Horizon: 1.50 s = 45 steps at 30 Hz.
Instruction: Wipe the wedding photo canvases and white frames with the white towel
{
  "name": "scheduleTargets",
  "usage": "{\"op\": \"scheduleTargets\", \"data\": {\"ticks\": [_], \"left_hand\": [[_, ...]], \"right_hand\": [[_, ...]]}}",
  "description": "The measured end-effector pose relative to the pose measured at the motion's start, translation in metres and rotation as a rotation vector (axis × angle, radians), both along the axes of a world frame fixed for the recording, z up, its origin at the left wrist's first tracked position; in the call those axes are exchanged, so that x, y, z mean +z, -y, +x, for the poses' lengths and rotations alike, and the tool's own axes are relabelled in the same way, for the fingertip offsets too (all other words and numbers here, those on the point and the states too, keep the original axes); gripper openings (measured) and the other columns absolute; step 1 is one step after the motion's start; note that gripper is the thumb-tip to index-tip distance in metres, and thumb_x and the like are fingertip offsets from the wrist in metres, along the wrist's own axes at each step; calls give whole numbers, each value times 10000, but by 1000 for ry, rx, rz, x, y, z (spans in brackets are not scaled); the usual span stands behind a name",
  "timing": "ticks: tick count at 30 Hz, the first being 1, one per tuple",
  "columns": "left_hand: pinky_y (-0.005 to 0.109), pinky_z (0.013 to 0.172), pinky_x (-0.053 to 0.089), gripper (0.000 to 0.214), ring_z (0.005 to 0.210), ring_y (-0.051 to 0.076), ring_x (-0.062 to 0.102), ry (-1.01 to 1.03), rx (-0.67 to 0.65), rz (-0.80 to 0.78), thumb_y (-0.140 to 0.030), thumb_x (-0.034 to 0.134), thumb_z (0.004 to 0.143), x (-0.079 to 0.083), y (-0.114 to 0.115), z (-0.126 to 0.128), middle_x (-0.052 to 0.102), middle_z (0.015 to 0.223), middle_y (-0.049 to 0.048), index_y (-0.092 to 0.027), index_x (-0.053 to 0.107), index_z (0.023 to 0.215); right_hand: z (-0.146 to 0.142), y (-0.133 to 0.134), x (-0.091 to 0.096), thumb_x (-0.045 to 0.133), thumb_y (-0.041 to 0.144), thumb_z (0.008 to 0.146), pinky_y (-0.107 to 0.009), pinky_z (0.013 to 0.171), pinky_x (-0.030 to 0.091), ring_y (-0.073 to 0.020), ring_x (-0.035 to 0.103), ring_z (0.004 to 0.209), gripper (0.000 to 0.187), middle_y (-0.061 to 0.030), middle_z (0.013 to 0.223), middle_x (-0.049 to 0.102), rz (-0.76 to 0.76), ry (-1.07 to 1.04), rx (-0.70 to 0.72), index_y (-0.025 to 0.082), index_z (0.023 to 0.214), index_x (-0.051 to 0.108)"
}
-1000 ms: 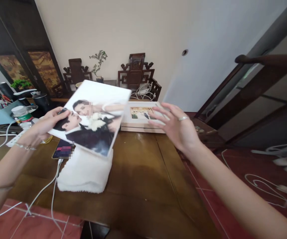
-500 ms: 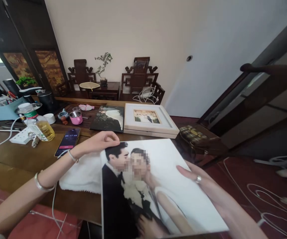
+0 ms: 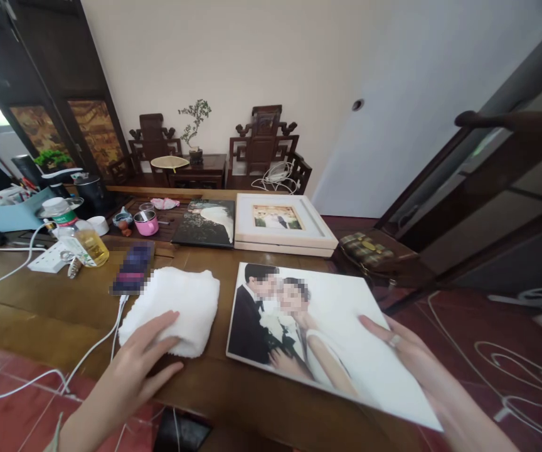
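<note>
A large frameless wedding photo panel (image 3: 327,339) lies flat on the wooden table (image 3: 233,389), its right part past the table's edge. My right hand (image 3: 407,351), a ring on one finger, rests with fingers stretched flat on the panel's right side. My left hand (image 3: 143,358) lies open with its fingers on the near edge of a folded white towel (image 3: 174,307), left of the panel.
Behind the panel lie a white framed photo (image 3: 283,226) and a dark photo print (image 3: 205,223). A phone (image 3: 132,269) on a white cable, an oil bottle (image 3: 87,242), a pink cup (image 3: 146,223) and a power strip (image 3: 47,257) are at the left. A patterned bag (image 3: 369,248) sits right.
The photo panel has come down flat on the table, right of the towel. My left hand has let go of its top edge and moved onto the towel.
</note>
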<state>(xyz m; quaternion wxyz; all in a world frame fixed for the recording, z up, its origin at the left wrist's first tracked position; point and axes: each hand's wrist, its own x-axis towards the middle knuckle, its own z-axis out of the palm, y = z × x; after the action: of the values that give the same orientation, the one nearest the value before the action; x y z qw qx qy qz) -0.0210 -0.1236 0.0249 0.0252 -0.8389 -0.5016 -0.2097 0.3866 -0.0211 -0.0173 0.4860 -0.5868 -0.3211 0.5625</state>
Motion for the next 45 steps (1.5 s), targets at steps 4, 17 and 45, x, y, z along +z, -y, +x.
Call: {"op": "scheduleTargets", "data": {"ticks": [4, 17, 45], "left_hand": [[470, 925, 476, 107, 1246, 326, 460, -128, 79, 16, -186, 530, 885, -12, -14, 7, 345, 1516, 99, -179, 620, 829], [455, 996, 447, 375, 1247, 283, 444, 8, 131, 247, -44, 403, 870, 12, -85, 23, 482, 1331, 139, -194, 570, 1171], [554, 1078, 328, 397, 1372, 301, 365, -129, -55, -1, -13, 501, 814, -14, -97, 29, 503, 1416, 77, -215, 655, 1119]], "right_hand": [[-4, -12, 10, 734, 258, 687, -375, 630, 620, -299, 744, 745, 421, -96, 877, 778, -122, -84, 18, 198, 1086, 615], [-63, -39, -15, 719, 485, 693, -473, 1113, 348, -307, 468, 1310, 787, -149, 1433, 487, 354, 439, 167, 170, 1364, 454], [-86, -53, -10, 668, 337, 787, -538, 1092, 367, -281, 526, 1268, 210, -89, 1241, 666, 804, 613, 377, 261, 974, 724]]}}
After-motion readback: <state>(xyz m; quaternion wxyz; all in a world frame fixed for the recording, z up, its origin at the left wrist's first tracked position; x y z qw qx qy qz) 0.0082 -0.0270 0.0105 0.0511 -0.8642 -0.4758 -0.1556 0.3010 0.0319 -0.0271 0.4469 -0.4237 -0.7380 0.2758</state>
